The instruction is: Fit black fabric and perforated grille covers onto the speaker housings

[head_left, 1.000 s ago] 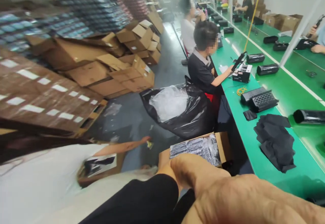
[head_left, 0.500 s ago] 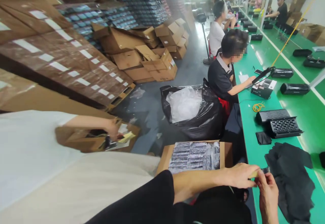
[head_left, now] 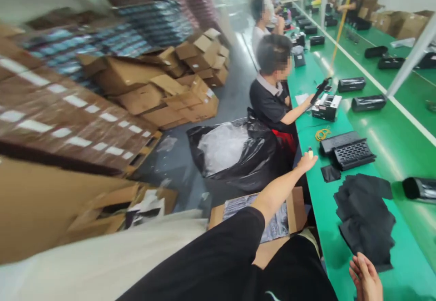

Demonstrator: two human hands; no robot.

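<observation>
My left hand (head_left: 306, 161) is stretched out over the near edge of the green table, its fingers closed. At its fingertips show a pale yellow patch and a small dark tip, too small to name. My right hand (head_left: 365, 274) is lower right, fingers loosely extended with nothing visible in them. Just beyond it lies a pile of thin black sheets (head_left: 366, 214), fabric-like. A small black square piece (head_left: 330, 173) and black speaker-like housings, one with a slotted grille (head_left: 354, 154), lie between the pile and a loop of yellow cord (head_left: 322, 134).
Below my left arm stands an open carton (head_left: 297, 210) of wrapped items. A black plastic bag (head_left: 245, 180) stuffed with clear film sits beyond it. Further along the green table (head_left: 397, 210), a seated co-worker (head_left: 269, 92) handles a box (head_left: 326, 107). Stacked cartons (head_left: 61, 110) line the left.
My hands have parted: the left has reached forward along the table, and the right stays by the black sheets. The view has shifted right, and the person at left has mostly left the picture.
</observation>
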